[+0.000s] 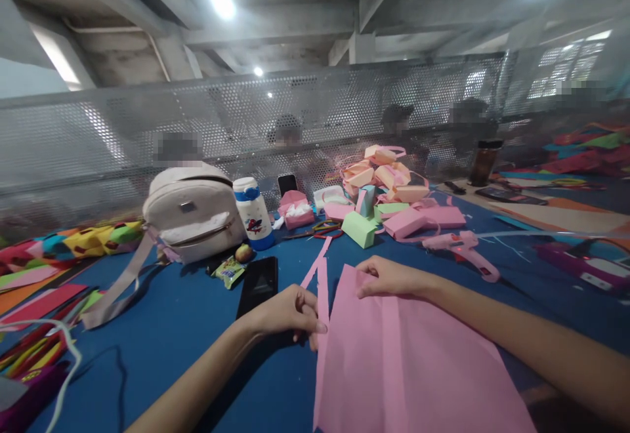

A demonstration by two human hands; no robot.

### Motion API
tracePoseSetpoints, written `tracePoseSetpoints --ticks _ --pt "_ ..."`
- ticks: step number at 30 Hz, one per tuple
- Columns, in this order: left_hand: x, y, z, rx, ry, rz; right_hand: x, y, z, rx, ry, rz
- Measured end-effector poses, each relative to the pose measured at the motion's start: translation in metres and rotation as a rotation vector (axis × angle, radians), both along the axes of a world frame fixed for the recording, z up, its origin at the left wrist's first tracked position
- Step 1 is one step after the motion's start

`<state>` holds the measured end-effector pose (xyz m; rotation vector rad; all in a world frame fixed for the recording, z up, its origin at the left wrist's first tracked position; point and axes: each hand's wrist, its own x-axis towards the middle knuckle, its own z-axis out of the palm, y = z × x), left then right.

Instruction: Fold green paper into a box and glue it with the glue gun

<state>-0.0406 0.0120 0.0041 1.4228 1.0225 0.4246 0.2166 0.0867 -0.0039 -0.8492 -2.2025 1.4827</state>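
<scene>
A large pink paper sheet [408,361] lies on the blue table [187,328] in front of me. My left hand [290,311] is closed, pinching the sheet's left edge where a narrow pink strip [322,292] runs along it. My right hand [386,275] rests with curled fingers on the sheet's far corner, pressing it down. A black phone [258,283] lies just left of my left hand.
A beige backpack [191,213], a white bottle [253,213] and a snack wrapper [229,270] stand at the back left. A pile of pink paper boxes [388,190], a green box [359,228] and a pink glue gun [462,249] sit behind the sheet. Coloured paper scraps [39,275] lie left; a perforated screen with people behind it closes the back.
</scene>
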Motion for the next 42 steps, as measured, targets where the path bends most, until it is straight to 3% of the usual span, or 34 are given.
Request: tracePoseSetpoints --ticks 10,18,29,35,42 --pt "0.0011 -0.0042 0.009 0.055 0.082 -0.058 0.0018 0.0017 -0.0016 -0.005 -0.014 0.005" --pt "-0.0034 -0.0002 0.0018 0.022 0.064 -0.062 0.0023 0.0026 -0.0011 0.005 0.007 0.05" --pt "-0.0062 -0.0044 0.0094 0.07 0.163 -0.062 0.002 0.0018 -0.0011 0.043 -0.025 0.027" --pt "-0.0053 -0.0008 0.0028 0.01 0.121 -0.06 0.0007 0.0008 0.0008 0.044 -0.024 0.026" --pt "-0.0052 -0.0023 0.0011 0.054 0.126 -0.063 0.0016 0.0028 -0.0023 0.032 -0.026 0.038"
